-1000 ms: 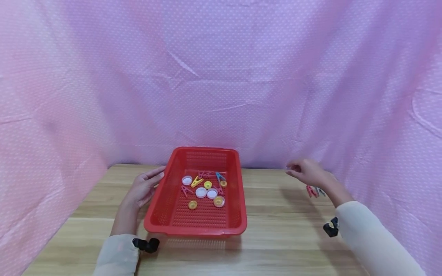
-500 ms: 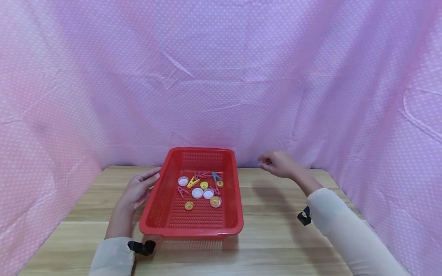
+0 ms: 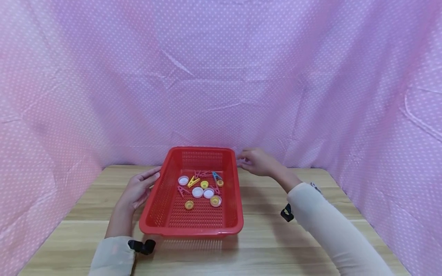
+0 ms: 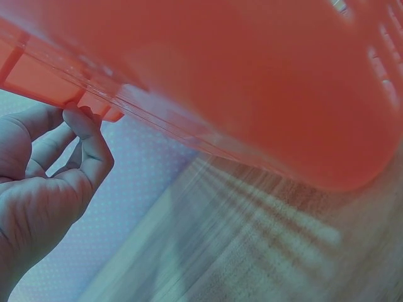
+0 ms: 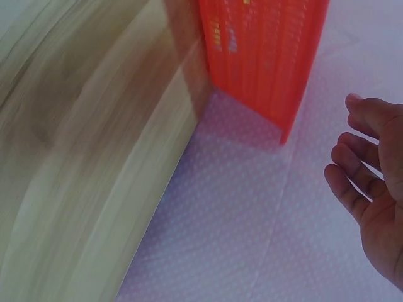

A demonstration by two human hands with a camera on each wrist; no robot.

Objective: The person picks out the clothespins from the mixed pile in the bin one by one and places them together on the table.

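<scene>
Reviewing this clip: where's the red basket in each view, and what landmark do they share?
Head: basket in the lower half, just left of centre.
Left wrist: basket spans the top, cut off by the frame.
Right wrist: basket at top, right of centre, cut off above.
Shared landmark: wooden table.

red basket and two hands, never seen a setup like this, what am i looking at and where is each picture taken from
No machine here, just a person's bare left hand and right hand. The head view looks forward and down; the other two look from each wrist. The left hand grips the basket by its edge; inside lie caps and clips. The right hand, beside the basket, holds nothing. On the table, a small grey thing shows partly behind the right sleeve.
</scene>
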